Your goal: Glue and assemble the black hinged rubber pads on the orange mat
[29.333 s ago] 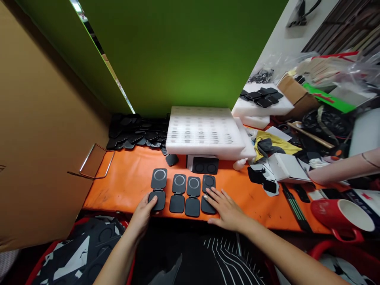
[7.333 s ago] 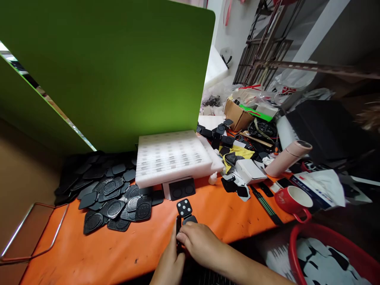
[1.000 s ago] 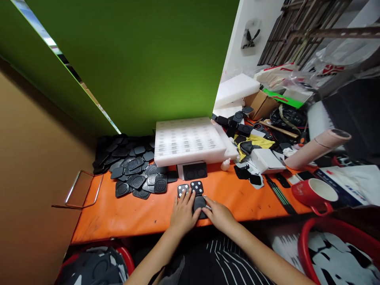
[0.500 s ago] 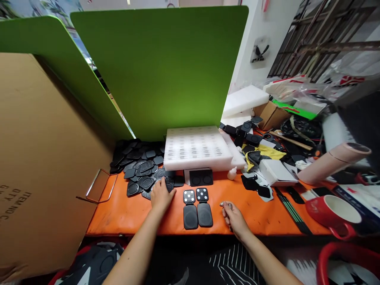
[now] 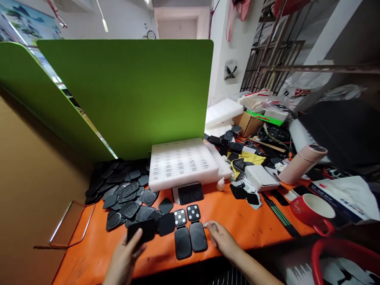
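left hand (image 5: 124, 253) pinches black hinged piece (image 5: 145, 232), lower left of centre, over counter (image 5: 95, 257). right hand (image 5: 225, 239) curled near two laid-out pieces (image 5: 198, 237), lower centre; can't tell if holding anything. gripping nearer hinge should steady loose flap.

The person's left hand (image 5: 124, 253) and right hand (image 5: 221, 236) are bare, and the forearms show no sleeve where they enter from the bottom edge. At the bottom centre-right, a small part of a black garment (image 5: 230, 278) shows, marked with thin white stripes running roughly up and down, side by side.
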A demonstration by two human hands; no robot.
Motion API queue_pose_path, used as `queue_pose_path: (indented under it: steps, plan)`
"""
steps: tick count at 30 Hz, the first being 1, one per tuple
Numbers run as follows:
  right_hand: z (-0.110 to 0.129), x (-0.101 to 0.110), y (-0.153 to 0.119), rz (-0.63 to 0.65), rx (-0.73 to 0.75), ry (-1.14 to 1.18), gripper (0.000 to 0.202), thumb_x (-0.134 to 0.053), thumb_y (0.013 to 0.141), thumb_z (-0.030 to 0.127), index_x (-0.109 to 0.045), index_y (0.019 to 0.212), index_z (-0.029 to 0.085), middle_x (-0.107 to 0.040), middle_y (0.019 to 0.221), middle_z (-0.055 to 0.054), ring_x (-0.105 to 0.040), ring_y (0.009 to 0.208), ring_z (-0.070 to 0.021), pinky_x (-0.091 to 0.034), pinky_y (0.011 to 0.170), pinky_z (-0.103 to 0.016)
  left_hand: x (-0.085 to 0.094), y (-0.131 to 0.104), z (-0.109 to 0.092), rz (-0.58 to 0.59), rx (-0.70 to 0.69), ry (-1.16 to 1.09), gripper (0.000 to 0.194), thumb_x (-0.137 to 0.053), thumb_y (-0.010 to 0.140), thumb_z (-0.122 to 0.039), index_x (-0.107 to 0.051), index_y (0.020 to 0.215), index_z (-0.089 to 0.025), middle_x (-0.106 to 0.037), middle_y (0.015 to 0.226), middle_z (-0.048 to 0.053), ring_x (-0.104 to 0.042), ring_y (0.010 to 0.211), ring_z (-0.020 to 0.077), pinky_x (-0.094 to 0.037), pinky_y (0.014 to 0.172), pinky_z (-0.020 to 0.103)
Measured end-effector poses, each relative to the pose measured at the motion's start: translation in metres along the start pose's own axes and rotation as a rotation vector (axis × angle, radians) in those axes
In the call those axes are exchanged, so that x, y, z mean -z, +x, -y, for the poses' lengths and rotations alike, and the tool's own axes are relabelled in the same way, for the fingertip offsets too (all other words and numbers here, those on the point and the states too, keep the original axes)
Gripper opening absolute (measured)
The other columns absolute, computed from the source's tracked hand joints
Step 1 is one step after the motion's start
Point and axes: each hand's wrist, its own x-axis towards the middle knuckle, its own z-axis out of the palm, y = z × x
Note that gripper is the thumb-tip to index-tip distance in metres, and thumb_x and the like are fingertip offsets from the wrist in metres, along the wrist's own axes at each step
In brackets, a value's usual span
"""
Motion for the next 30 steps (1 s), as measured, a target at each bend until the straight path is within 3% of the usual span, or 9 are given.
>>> queue_pose_path:
  steps: [5,8,11,13,15,19,22,26,30]
  plan:
    - [0.034,-0.028,-0.007,0.148,0.034,0.107,0.066,-0.061,0.061,0.073,-0.052,0.089,0.015,-0.04,0.049,0.009,-0.03,0.04,-0.0048,-0.021,0.04,-0.02,-0.043,-0.026,0.044,0.219,0.236,-0.117,0.052,-0.086,0.045,-0.04,-0.066,0.088,-0.018,-0.071,0.086,0.005,-0.067,0.074,0.0196,-0.05,0.061,0.024]
    - [0.058,-0.019,-0.009,0.135,-0.015,0.19,0.057,-0.066,0.064,0.065,-0.052,0.09,0.016,-0.037,0.048,0.01,-0.025,0.038,-0.0036,-0.017,0.038,-0.019,-0.043,-0.03,0.052,0.49,0.385,-0.067,0.053,-0.08,0.053,-0.051,-0.067,0.092,-0.017,-0.07,0.085,0.009,-0.067,0.071,0.0226,-0.048,0.057,0.026]
    - [0.074,-0.006,-0.008,0.347,-0.114,0.208,0.05,-0.076,0.061,0.051,-0.056,0.087,0.014,-0.042,0.052,0.008,-0.029,0.041,-0.0034,-0.02,0.04,-0.018,-0.041,-0.036,0.053,0.83,0.503,-0.072,0.064,-0.064,0.064,-0.066,-0.067,0.098,-0.013,-0.069,0.086,0.015,-0.067,0.072,0.0265,-0.048,0.063,0.033]
    - [0.078,-0.004,-0.006,0.469,-0.139,0.177,0.048,-0.08,0.057,0.045,-0.059,0.085,0.013,-0.051,0.061,0.004,-0.037,0.047,-0.0047,-0.026,0.044,-0.018,-0.047,-0.042,0.055,0.954,0.539,-0.033,0.059,-0.066,0.067,-0.06,-0.065,0.102,-0.012,-0.069,0.086,0.016,-0.066,0.073,0.0269,-0.048,0.07,0.036]
    - [0.075,-0.006,-0.002,0.382,-0.151,0.175,0.05,-0.077,0.059,0.052,-0.057,0.087,0.015,-0.051,0.062,0.004,-0.038,0.046,-0.0052,-0.026,0.043,-0.018,-0.057,-0.049,0.056,0.971,0.538,0.032,0.05,-0.07,0.07,-0.048,-0.062,0.103,-0.011,-0.07,0.083,0.014,-0.066,0.071,0.025,-0.047,0.07,0.035]
    - [0.065,-0.009,0.002,-0.03,-0.158,0.394,0.052,-0.059,0.069,0.067,-0.053,0.088,0.019,-0.042,0.057,0.007,-0.029,0.041,-0.0048,-0.023,0.04,-0.018,-0.073,-0.052,0.051,0.861,0.525,-0.079,0.037,-0.066,0.077,-0.04,-0.061,0.096,-0.009,-0.069,0.083,0.014,-0.066,0.078,0.0233,-0.047,0.076,0.033]
    - [0.063,-0.007,-0.002,-0.024,-0.113,0.372,0.053,-0.059,0.069,0.067,-0.056,0.088,0.018,-0.046,0.063,0.004,-0.039,0.048,-0.0071,-0.032,0.046,-0.02,-0.075,-0.048,0.047,0.856,0.577,-0.122,0.041,-0.064,0.078,-0.042,-0.062,0.097,-0.006,-0.068,0.077,0.013,-0.065,0.068,0.019,-0.047,0.066,0.026]
    - [0.062,-0.006,-0.01,0.033,0.031,0.024,0.052,-0.047,0.078,0.068,-0.057,0.093,0.019,-0.045,0.058,0.004,-0.043,0.052,-0.0112,-0.035,0.05,-0.024,-0.078,-0.042,0.048,0.846,0.627,-0.286,0.06,-0.05,0.08,-0.063,-0.064,0.092,-0.007,-0.063,0.073,0.009,-0.06,0.061,0.0132,-0.045,0.06,0.022]
    - [0.064,-0.008,-0.018,0.036,0.155,-0.261,0.041,-0.04,0.088,0.056,-0.058,0.097,0.021,-0.054,0.068,0.0,-0.05,0.064,-0.0146,-0.038,0.058,-0.026,-0.083,-0.037,0.048,0.635,0.467,-0.297,0.051,-0.065,0.073,-0.053,-0.062,0.107,-0.015,-0.055,0.063,-0.003,-0.051,0.052,0.0081,-0.039,0.051,0.019]
